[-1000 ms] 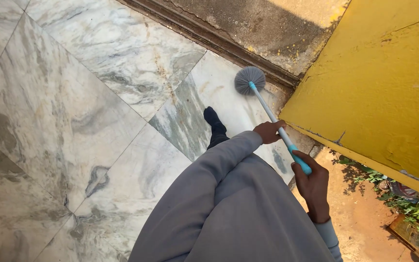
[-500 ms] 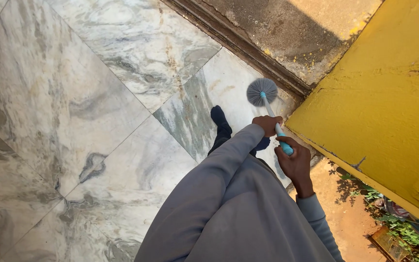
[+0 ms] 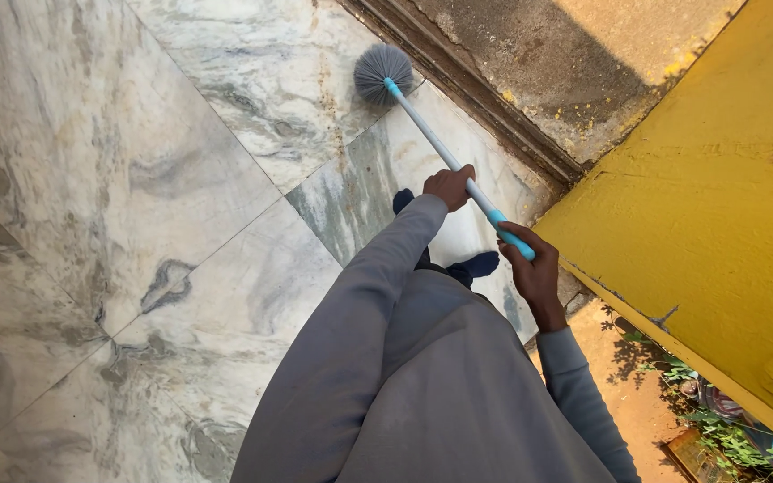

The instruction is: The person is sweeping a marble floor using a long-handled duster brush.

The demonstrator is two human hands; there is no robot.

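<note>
Both hands clamped on a long pale-grey broom pole w/ turquoise grip (image 3: 445, 154): left hand (image 3: 449, 186) mid-pole, right hand (image 3: 530, 268) at the near turquoise end. Round grey bristle head (image 3: 383, 73) sits far, on the white-grey veined marble tile floor (image 3: 136, 179), just beside the dark sill strip (image 3: 467, 89) under the yellow painted wall (image 3: 700, 206). Tiles look mostly free of debris; some yellowish specks near sill, so edge prob. not finished. Dark-socked feet (image 3: 476, 266) near pole.
</note>
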